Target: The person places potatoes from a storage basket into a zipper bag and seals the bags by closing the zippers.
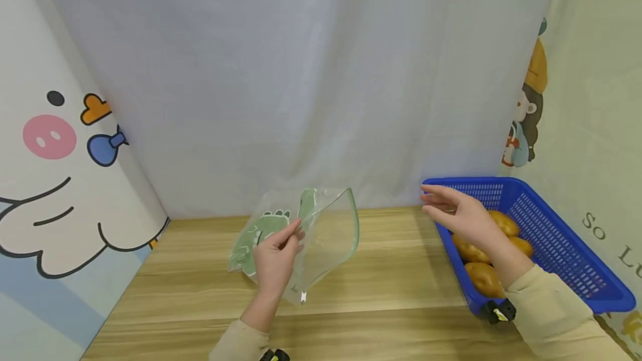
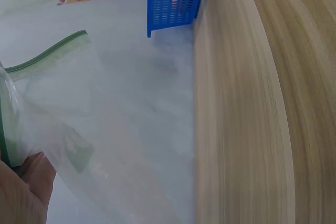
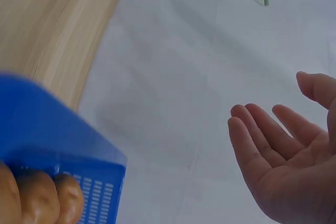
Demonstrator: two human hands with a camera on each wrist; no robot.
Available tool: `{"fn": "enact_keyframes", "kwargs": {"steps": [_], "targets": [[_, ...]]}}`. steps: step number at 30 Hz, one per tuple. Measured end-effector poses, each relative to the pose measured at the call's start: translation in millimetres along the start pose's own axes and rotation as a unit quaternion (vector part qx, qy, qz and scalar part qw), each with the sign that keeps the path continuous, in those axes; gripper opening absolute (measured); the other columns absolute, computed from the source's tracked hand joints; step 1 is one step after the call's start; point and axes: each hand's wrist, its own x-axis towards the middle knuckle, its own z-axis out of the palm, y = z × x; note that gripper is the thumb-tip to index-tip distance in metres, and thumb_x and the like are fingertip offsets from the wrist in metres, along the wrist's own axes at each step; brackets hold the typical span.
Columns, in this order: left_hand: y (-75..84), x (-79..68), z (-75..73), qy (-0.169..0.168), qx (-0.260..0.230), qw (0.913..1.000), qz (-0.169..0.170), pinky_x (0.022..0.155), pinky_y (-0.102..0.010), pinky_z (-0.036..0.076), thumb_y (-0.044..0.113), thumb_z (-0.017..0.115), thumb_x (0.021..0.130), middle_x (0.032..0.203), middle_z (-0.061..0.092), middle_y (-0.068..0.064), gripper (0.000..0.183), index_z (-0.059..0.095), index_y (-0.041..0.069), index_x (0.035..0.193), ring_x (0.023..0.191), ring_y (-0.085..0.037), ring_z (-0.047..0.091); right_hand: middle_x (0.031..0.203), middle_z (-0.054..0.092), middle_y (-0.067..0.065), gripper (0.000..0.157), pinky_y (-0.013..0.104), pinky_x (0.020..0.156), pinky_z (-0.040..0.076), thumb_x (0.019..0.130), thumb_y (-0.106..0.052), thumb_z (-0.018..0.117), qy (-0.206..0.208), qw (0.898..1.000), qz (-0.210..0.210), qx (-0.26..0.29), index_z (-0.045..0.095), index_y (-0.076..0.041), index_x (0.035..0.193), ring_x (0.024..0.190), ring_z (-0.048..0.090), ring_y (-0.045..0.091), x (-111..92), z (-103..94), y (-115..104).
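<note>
My left hand pinches the rim of a clear zip bag between thumb and fingers. The bag has a green zip edge, a white slider at its lower corner and a green cartoon print, and its mouth gapes toward the right. Over the left rim of a blue plastic basket is my right hand, its fingers extended and nothing in them. In the right wrist view the palm and spread fingers show bare. Several potatoes lie in the basket, partly hidden by the right forearm.
A wooden table carries the basket at its right side. Behind it hangs a pale grey curtain. Printed cloths with cartoon figures stand at the left and right.
</note>
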Motion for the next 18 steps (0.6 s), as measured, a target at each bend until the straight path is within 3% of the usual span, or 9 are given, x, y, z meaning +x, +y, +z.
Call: {"fn": "enact_keyframes", "kwargs": {"steps": [10, 18], "targets": [[0.2, 3.5, 0.5, -0.004, 0.001, 0.9999, -0.009, 0.069, -0.026, 0.060, -0.010, 0.057, 0.090, 0.098, 0.073, -0.021, 0.028, 0.074, -0.001, 0.110, 0.087, -0.033, 0.073, 0.140, 0.051, 0.027, 0.066, 0.063, 0.104, 0.039, 0.100, -0.036, 0.060, -0.011, 0.997, 0.038, -0.065, 0.038, -0.002, 0.151, 0.125, 0.049, 0.046, 10, -40.8, 35], [-0.6, 3.1, 2.0, -0.010, 0.000, 0.9998, -0.015, 0.069, -0.026, 0.060, -0.009, 0.058, 0.090, 0.098, 0.073, -0.020, 0.028, 0.075, 0.001, 0.111, 0.087, -0.032, 0.073, 0.143, 0.045, 0.032, 0.073, 0.066, 0.106, 0.033, 0.099, -0.039, 0.061, -0.047, 0.993, 0.057, -0.095, 0.033, 0.002, 0.152, 0.130, 0.042, 0.050, 15, -50.2, 70]]}}
